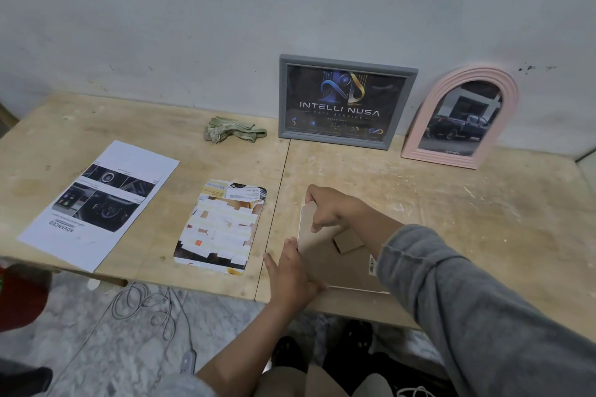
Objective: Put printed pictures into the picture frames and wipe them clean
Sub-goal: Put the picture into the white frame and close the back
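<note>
Head view showed a face-down frame (pixel 342 264) at the table's (pixel 451 203) front edge, long axis running left-right. Right hand (pixel 329 208) pinched its raised backing board's far-left corner; left hand (pixel 290 271) lay flat, fingers unclenched, on the near-left corner. Rounded print (pixel 222 226) lay just left, nearer the left hand.
</note>
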